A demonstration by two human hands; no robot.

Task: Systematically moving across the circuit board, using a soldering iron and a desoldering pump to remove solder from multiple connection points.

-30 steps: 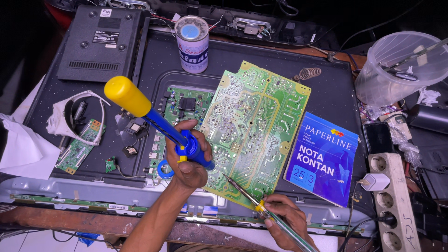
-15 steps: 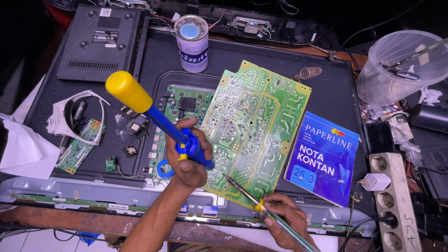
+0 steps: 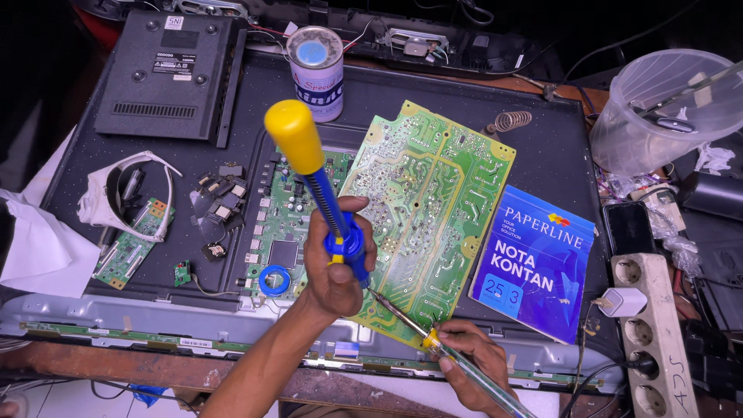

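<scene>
blue-yellow desoldering pump (image 3: 325, 193) clenched in left hand (image 3: 334, 267); right hand (image 3: 474, 364) fingers grasp soldering iron (image 3: 433, 337) on green circuit board (image 3: 433, 209).

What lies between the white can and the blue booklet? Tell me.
In the head view, the upturned green circuit board fills most of the stretch between the white can and blue booklet; a small coiled spring lies just above it.

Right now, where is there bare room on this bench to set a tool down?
Bare dark panel lies between the tin can and the plastic tub, above the green circuit board. Crowded: around the left hand, and the power strip side.
</scene>
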